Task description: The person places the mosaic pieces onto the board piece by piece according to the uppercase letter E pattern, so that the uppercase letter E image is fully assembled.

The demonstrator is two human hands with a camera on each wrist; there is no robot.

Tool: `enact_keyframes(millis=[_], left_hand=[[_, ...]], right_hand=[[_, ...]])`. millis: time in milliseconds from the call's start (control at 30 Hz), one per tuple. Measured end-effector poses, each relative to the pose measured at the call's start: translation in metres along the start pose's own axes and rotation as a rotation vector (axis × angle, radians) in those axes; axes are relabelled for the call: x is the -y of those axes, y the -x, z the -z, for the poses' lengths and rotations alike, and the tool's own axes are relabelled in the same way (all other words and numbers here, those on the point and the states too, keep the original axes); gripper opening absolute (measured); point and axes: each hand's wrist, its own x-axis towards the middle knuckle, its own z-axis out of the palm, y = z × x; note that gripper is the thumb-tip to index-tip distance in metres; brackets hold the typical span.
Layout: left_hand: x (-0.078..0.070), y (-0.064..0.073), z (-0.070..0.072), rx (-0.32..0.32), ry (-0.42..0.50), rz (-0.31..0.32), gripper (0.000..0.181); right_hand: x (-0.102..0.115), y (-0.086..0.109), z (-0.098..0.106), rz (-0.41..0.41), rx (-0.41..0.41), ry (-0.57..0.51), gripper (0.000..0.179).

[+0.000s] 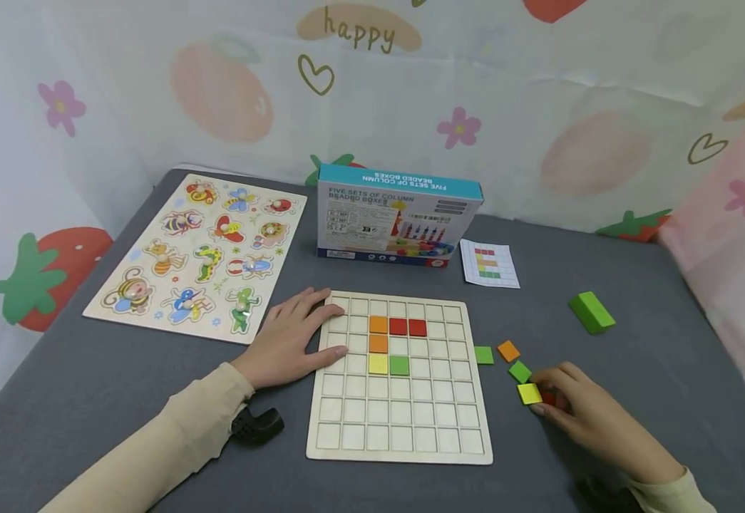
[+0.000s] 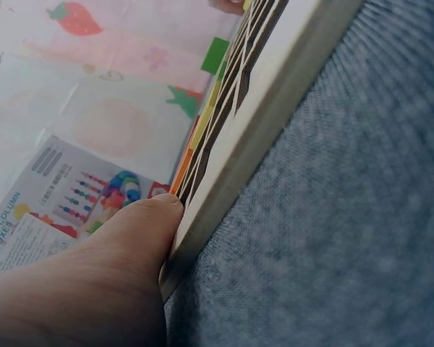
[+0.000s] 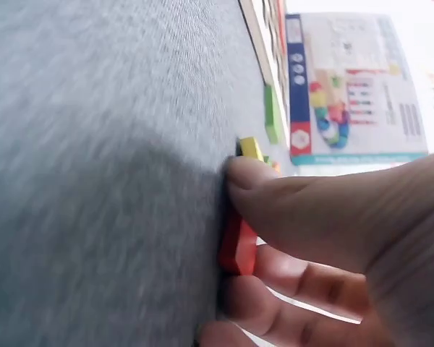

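Note:
A pale wooden grid board (image 1: 343, 450) lies on the table, with orange (image 1: 378, 325), red (image 1: 398, 326), yellow (image 1: 378, 364) and green (image 1: 399, 365) tiles in its cells. My left hand (image 1: 291, 338), fingers spread, rests on its upper left edge. In the left wrist view the thumb (image 2: 141, 228) touches the board's side (image 2: 275, 137). Right of the board, my right hand (image 1: 580, 406) pinches a yellow tile (image 1: 529, 394) between thumb and finger. A red tile (image 3: 239, 246) sits beneath that hand, partly hidden by its fingers.
Loose green (image 1: 484, 355), orange (image 1: 509, 350) and green (image 1: 520, 371) tiles lie beside the board. Behind are a beaded-toy box (image 1: 398, 221) and a pattern card (image 1: 489, 263). An insect puzzle board (image 1: 205, 256) is at left, a green block (image 1: 592, 312) at right.

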Motion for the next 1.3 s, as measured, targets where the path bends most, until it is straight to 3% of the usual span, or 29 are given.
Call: enact_keyframes(millis=[333, 467, 700, 933, 1100, 1300], left_hand=[[-0.002, 0.001, 0.001, 0.005, 0.007, 0.0, 0.064], [-0.002, 0.0, 0.001, 0.004, 0.006, -0.005, 0.064], [-0.002, 0.001, 0.002, 0.003, 0.003, 0.004, 0.063], [-0.003, 0.0, 0.002, 0.003, 0.001, 0.003, 0.063], [-0.003, 0.0, 0.002, 0.003, 0.0, 0.003, 0.063], [-0.002, 0.0, 0.001, -0.001, 0.001, 0.003, 0.063]], right_hand=[[0.01, -0.018, 0.0, -0.041, 0.087, -0.009, 0.035], [0.007, -0.014, 0.006, -0.076, 0.118, -0.017, 0.033], [-0.001, -0.005, 0.009, -0.031, 0.109, -0.01, 0.03], [-0.004, 0.0, 0.022, -0.056, 0.115, 0.031, 0.031], [0.001, -0.004, 0.027, -0.034, 0.1, 0.062, 0.029], [0.017, -0.023, 0.023, 0.074, 0.038, 0.064, 0.032]])
